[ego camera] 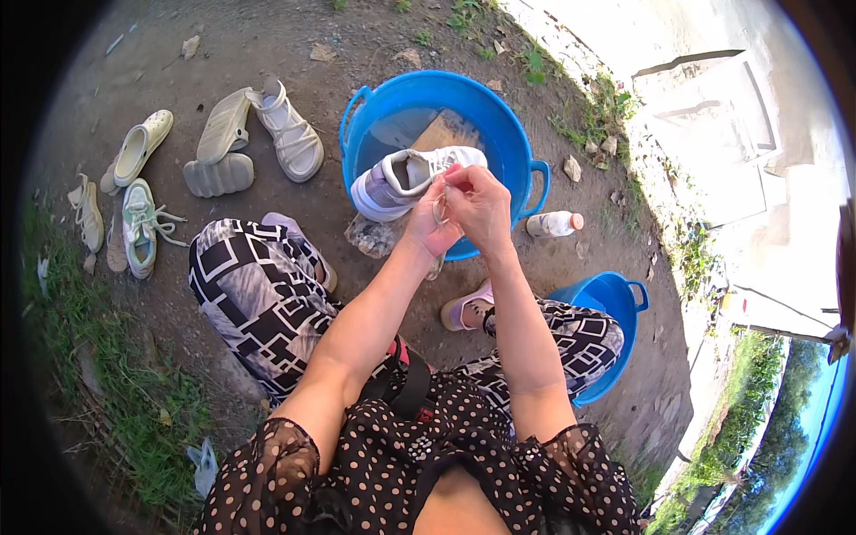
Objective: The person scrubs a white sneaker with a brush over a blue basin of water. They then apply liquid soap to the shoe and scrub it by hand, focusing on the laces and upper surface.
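A white and grey-purple sneaker (386, 182) rests across a board (447, 131) over a large blue plastic basin (518, 134) that holds water. Both of my hands meet at the sneaker's near side, by its laces. My left hand (433, 224) is palm up with a pale looped lace (439, 208) lying across its curled fingers. The fingers of my right hand (483, 200) are pinched together against the left fingertips, on what looks like the same lace. The exact grip between the fingertips is partly hidden.
A bottle with an orange cap (555, 224) lies right of the basin, near a blue bucket (632, 334). A stone (371, 235) is at the basin's near edge. Sandals (291, 137), a clog (144, 147) and a light green sneaker (139, 227) are on the ground at left.
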`<state>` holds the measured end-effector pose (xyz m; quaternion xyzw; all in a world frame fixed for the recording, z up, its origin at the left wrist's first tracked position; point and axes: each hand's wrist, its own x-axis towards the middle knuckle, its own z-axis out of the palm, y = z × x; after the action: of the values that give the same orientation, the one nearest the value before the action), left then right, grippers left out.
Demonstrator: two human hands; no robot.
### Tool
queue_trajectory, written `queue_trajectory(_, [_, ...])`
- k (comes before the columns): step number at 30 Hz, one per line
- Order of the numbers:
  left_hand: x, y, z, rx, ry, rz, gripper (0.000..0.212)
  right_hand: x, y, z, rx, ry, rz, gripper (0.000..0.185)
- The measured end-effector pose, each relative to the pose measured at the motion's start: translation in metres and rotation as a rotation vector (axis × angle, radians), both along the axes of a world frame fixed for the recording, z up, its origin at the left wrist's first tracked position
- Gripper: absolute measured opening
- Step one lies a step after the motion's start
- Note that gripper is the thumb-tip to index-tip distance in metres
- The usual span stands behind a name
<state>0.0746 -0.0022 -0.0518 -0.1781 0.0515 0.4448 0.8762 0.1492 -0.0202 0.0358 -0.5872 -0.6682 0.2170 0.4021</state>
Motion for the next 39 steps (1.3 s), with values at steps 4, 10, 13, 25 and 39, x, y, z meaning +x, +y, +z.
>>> queue_trajectory(4, [-0.004,0.007,-0.008,0.1,-0.039,-0.05,0.03,0.024,-0.016,-0.007,0.209,-0.366,-0.075,0.02])
queue_trajectory(10, [-0.008,0.012,-0.016,0.143,0.07,-0.097,0.021,0.149,-0.066,-0.107,-0.057,0.392,-0.998,0.05])
queue_trajectory(13, [-0.006,0.012,-0.007,0.18,0.149,-0.157,0.026,0.216,-0.082,-0.175,-0.284,0.338,-1.307,0.087])
queue_trajectory(25, [-0.021,0.013,0.003,0.146,0.323,-0.133,0.037,0.293,-0.032,-0.251,-0.022,0.401,-1.063,0.083])
queue_trajectory(39, [-0.014,0.017,0.006,-0.005,-0.059,-0.169,0.035,0.274,-0.02,-0.052,0.043,0.848,-0.448,0.05])
